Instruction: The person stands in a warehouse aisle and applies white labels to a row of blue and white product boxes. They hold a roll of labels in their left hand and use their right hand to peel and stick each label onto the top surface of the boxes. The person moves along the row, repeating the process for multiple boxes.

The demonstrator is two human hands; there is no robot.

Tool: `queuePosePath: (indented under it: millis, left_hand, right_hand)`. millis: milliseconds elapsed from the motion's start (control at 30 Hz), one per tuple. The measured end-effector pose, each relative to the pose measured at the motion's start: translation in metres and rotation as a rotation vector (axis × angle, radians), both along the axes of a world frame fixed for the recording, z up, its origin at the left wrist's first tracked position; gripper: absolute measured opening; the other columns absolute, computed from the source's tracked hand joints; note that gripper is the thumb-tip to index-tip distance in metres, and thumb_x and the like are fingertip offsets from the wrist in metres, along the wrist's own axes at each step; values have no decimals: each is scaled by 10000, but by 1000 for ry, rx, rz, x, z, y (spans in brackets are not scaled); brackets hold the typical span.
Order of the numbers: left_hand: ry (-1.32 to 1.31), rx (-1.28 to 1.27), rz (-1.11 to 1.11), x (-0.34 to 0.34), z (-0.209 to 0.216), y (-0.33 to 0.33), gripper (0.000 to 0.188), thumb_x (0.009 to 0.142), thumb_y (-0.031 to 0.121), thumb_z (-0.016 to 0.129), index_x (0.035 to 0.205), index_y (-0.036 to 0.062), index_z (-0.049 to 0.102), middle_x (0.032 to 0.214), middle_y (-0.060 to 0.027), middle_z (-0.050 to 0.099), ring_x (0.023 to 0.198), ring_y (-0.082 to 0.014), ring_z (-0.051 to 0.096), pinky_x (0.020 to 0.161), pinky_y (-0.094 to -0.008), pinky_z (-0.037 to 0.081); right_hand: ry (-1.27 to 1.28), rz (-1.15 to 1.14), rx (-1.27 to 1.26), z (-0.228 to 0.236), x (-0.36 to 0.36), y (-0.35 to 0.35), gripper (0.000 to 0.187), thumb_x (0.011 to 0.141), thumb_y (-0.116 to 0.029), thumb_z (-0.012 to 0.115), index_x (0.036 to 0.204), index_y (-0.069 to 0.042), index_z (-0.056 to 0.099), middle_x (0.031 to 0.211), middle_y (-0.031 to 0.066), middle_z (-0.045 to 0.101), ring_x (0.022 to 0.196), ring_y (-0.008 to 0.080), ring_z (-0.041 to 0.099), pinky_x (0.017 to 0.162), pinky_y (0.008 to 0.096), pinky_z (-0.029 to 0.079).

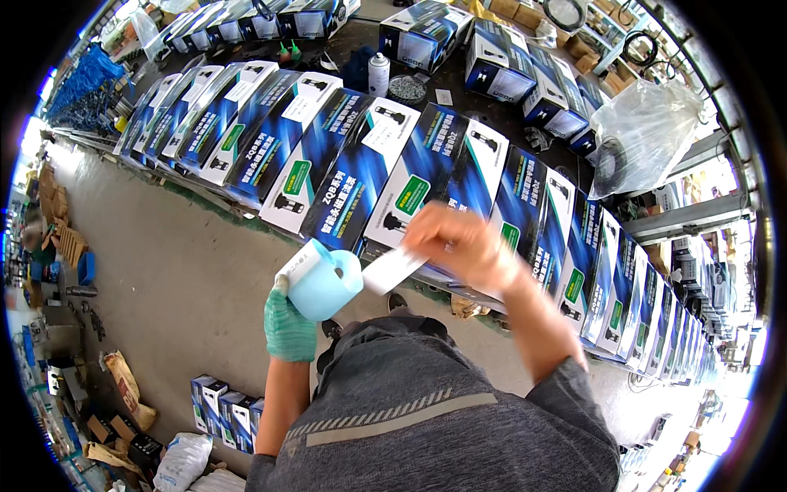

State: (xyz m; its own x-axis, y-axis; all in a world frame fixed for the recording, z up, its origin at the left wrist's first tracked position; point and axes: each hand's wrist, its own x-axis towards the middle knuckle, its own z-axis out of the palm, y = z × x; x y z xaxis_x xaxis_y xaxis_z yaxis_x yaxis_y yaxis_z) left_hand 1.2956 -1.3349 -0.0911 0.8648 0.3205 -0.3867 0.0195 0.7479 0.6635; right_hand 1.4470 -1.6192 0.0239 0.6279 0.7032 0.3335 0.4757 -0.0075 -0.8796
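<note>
My left hand (289, 330), in a pale green knit glove, grips a roll of labels (324, 287) with light blue backing; a white label shows at its left edge. My bare right hand (452, 239), smeared by motion, pinches a white label (393, 269) to the right of the roll. That label hangs apart from the roll or just touches it; I cannot tell which. Right beyond both hands stands a long row of blue, black and white printed cartons (358, 176). Several carry a white label on top, such as the white sticker (385, 134) on one carton.
Behind the row, a dark table holds a spray can (378, 75), a round dish (407, 89) and more cartons (422, 37). Clear plastic bags (648, 131) lie at the right. Small cartons (228, 410) and a white sack (182, 462) sit on the floor (180, 271) at lower left.
</note>
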Motion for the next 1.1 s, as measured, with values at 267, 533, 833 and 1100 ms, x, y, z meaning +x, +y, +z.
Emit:
queuePosePath:
  millis: [267,533,833,1100]
  left_hand:
    - [36,170,-31,-21,1,-24,542,986,389,699,1326,-27,626,1323,-149,666,1251,-298,624,1105,-467,486]
    - [95,204,75,-31,-10,-36,566,1001,402,673,1332,-55,630,1272,-163,687,1188,-301,665,1049,-445,522]
    - [83,187,50,-29,-6,-47,549,1004,386,670,1347,-39,607,1301,-171,671,1236,-319,636,1090,-486,505]
    - [24,258,-65,-17,13,-57,638,980,449,683,1381,-39,594,1314,-159,671,1231,-308,639,1088,-465,497]
  right_hand:
    - [317,-218,-562,-58,183,-152,130,961,-66,709,1091,-53,704,956,5,690,903,94,641,838,283,513]
    - [46,-187,-654,-112,224,-165,188,945,-41,716,1128,-79,696,992,47,700,922,156,658,864,321,522]
    - [-623,-694,-740,-105,192,-160,582,887,-107,768,1440,-153,591,1353,110,618,1214,318,620,1046,404,524]
    - [1199,-485,301,-140,192,-153,247,1014,-41,583,1221,95,600,1194,260,698,1102,385,736,948,465,641]
